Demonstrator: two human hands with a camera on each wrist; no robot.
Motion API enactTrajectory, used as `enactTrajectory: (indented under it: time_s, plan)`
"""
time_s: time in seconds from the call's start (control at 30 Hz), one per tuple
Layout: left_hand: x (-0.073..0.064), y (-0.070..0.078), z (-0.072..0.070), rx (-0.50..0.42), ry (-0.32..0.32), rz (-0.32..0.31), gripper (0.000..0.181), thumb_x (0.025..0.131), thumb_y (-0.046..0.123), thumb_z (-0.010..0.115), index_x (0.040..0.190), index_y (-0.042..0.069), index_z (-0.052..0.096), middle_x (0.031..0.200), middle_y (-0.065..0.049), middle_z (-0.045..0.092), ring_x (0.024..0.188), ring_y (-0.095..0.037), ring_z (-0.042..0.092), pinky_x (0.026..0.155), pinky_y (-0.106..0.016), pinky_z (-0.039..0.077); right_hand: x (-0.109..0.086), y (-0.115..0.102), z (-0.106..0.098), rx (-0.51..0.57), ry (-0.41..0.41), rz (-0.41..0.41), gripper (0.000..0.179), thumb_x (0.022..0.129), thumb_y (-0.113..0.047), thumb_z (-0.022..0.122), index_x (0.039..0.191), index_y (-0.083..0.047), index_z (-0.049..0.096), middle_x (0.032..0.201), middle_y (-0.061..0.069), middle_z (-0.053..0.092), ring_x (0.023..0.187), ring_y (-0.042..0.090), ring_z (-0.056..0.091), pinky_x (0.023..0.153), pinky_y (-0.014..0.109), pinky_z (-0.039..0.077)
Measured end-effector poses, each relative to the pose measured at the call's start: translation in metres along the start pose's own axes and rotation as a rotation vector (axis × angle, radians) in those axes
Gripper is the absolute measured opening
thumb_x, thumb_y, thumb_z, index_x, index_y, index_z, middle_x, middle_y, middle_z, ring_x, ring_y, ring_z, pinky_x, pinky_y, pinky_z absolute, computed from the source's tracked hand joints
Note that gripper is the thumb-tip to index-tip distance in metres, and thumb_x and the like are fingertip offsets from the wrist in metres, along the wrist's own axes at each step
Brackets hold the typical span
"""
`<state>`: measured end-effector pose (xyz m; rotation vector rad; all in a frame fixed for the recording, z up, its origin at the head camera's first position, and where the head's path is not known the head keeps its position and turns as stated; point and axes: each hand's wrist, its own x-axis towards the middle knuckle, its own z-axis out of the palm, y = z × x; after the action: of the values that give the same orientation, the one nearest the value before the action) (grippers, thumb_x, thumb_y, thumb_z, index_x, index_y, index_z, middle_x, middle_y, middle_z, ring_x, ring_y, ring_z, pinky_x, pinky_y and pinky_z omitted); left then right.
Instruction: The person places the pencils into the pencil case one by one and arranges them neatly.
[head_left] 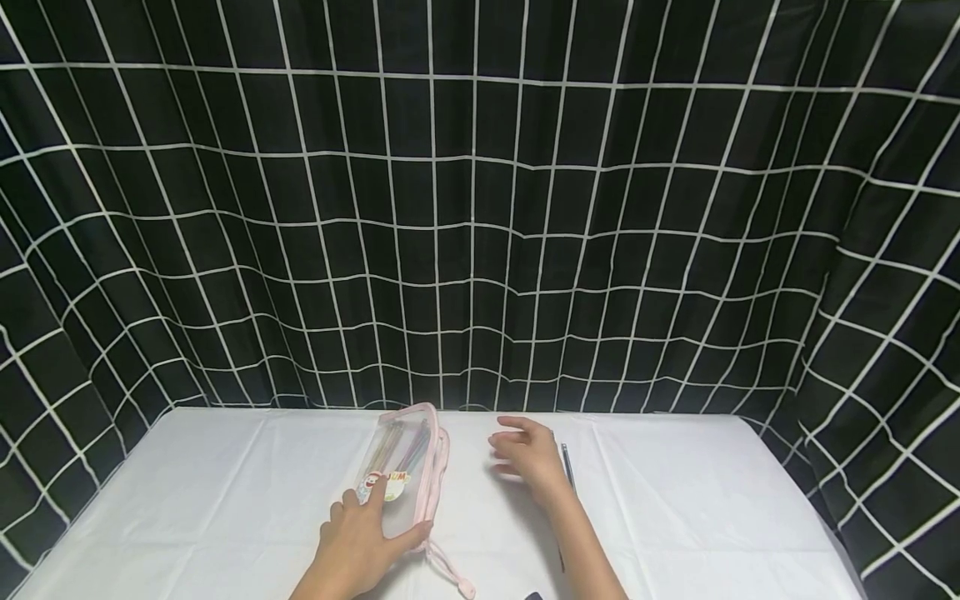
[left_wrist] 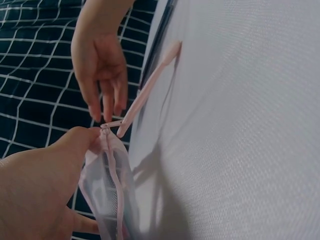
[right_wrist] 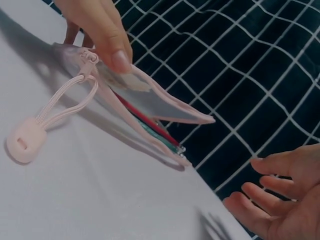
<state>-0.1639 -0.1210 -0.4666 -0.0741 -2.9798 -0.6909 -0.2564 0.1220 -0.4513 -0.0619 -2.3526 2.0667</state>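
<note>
A see-through pencil case [head_left: 411,506] with pink zipper edging lies on the white table, a cartoon label on its upper side. Several pens [head_left: 412,454] show inside it. My left hand [head_left: 354,537] grips the case near its closer end, thumb at the pink edge and a finger over the label. In the right wrist view the zipper stands undone, with red and green pens [right_wrist: 150,120] in the gap. A pink cord pull [right_wrist: 27,140] hangs from the slider. To the right of the case, my right hand [head_left: 528,457] hovers with loosely bent fingers, holding nothing.
A thin dark pen or pencil [head_left: 567,465] lies on the white table [head_left: 690,500], partly hidden by my right forearm. At the bottom edge a small dark object [head_left: 533,596] is mostly cut off. Behind the table hangs a black curtain [head_left: 480,250] with a white grid.
</note>
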Motion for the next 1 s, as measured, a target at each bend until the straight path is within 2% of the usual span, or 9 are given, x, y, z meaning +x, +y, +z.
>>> enactTrajectory:
  time_s: [0.27,0.5,0.73,1.0]
  plan:
    - [0.003,-0.001,0.002,-0.007,-0.010,-0.003,0.099,0.086,0.070,0.072,0.151,-0.002,0.051,0.114,-0.033,0.057,0.101,-0.046,0.059,0.082,-0.063,0.050,0.000,-0.004,0.000,-0.023,-0.028,-0.021,0.045,0.093,0.005,0.064,0.137,0.013,0.060,0.109,0.027,0.073,0.093,0.037,0.076,0.075,0.044,0.064]
    - [0.002,-0.004,0.002,-0.006,-0.011,-0.005,0.100,0.086,0.071,0.071,0.152,-0.001,0.050,0.115,-0.033,0.057,0.101,-0.045,0.059,0.082,-0.062,0.050,-0.003,-0.005,-0.006,-0.070,-0.003,-0.037,0.044,0.093,0.004,0.065,0.136,0.011,0.061,0.109,0.025,0.073,0.094,0.039,0.076,0.078,0.048,0.063]
    - [0.003,-0.005,0.002,-0.022,-0.007,0.001,0.099,0.086,0.070,0.072,0.151,-0.001,0.051,0.113,-0.031,0.057,0.099,-0.043,0.058,0.081,-0.062,0.049,-0.002,-0.001,-0.015,-0.124,0.025,-0.024,0.046,0.094,0.001,0.067,0.138,0.010,0.060,0.113,0.028,0.071,0.095,0.041,0.076,0.078,0.043,0.064]
    - [0.002,-0.004,0.001,-0.025,-0.003,-0.007,0.098,0.085,0.070,0.072,0.151,0.001,0.052,0.110,-0.029,0.057,0.097,-0.041,0.057,0.080,-0.061,0.049,-0.003,0.003,-0.025,-0.206,0.057,-0.044,0.050,0.094,-0.002,0.069,0.141,0.011,0.056,0.117,0.032,0.068,0.099,0.043,0.075,0.079,0.040,0.064]
